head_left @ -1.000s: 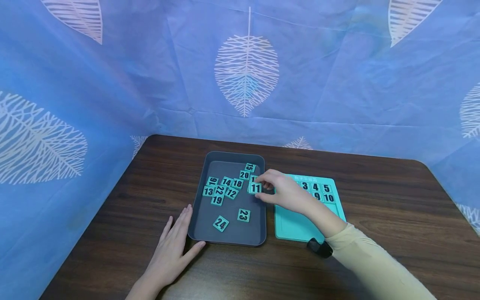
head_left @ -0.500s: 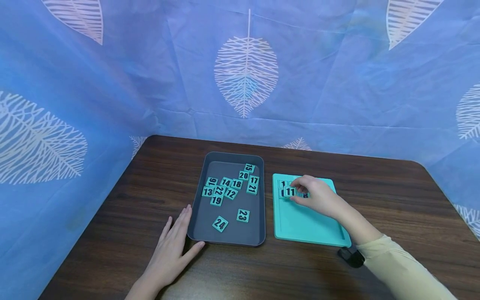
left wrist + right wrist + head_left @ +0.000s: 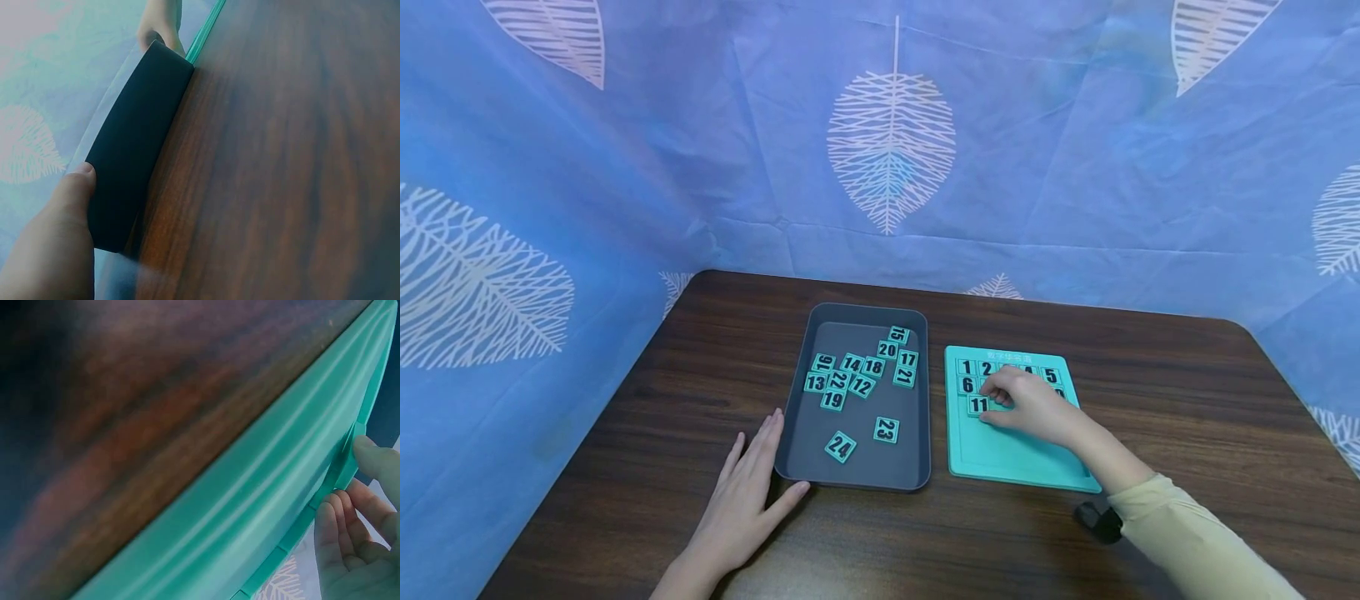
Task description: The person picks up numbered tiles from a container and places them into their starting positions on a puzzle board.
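Observation:
My right hand [image 3: 1032,406] pinches the number 11 tile [image 3: 978,406] between thumb and fingers, just below the 6 tile [image 3: 967,385] on the turquoise number board [image 3: 1011,462]. In the right wrist view the pinched tile [image 3: 347,464] stands slightly tilted at the board's tile rows. Several number tiles fill the board's top two rows, partly hidden by the hand. My left hand [image 3: 737,504] lies at the near left corner of the dark grey tray [image 3: 861,475], fingers straight along its side, thumb at the front rim.
Loose tiles lie in the tray, among them 24 [image 3: 840,447], 23 [image 3: 886,430] and 12 [image 3: 862,386], some overlapping. The tray stands left of the board on a dark wooden table [image 3: 1195,400]. A blue leaf-patterned cloth [image 3: 1037,167] hangs behind and at the left.
My right hand has carried the 11 tile from the tray rightward to the board, then down from over the second row to below the 6. The left hand stays put.

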`<state>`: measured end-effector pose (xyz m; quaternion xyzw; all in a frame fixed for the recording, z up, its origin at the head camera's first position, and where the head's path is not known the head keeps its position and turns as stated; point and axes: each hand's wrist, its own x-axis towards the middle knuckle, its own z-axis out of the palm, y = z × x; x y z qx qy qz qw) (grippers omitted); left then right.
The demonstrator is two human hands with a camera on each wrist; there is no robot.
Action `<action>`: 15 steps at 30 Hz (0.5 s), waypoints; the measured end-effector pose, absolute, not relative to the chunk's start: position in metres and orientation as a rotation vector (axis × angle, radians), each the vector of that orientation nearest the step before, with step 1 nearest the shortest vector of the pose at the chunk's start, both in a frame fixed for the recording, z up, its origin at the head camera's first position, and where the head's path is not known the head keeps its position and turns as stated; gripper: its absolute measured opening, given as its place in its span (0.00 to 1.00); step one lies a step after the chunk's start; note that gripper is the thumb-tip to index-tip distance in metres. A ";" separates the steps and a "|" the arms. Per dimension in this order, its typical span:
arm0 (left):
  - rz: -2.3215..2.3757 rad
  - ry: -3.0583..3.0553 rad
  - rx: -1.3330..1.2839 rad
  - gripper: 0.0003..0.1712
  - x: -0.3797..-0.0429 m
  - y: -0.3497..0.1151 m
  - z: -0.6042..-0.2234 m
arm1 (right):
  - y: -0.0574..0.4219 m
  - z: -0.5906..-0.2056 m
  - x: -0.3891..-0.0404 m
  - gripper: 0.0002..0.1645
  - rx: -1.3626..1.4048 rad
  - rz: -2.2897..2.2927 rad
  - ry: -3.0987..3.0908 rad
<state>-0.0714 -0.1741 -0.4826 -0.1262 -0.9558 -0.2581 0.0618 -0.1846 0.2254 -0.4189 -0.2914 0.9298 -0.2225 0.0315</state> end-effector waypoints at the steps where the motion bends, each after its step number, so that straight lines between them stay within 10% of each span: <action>1: -0.781 -2.890 -0.381 0.51 -0.072 -0.174 -0.483 | 0.225 -0.420 -0.184 0.13 -0.895 -0.679 2.868; 15: -0.778 -2.881 -0.382 0.51 -0.071 -0.174 -0.483 | 0.220 -0.425 -0.184 0.14 -0.894 -0.662 2.900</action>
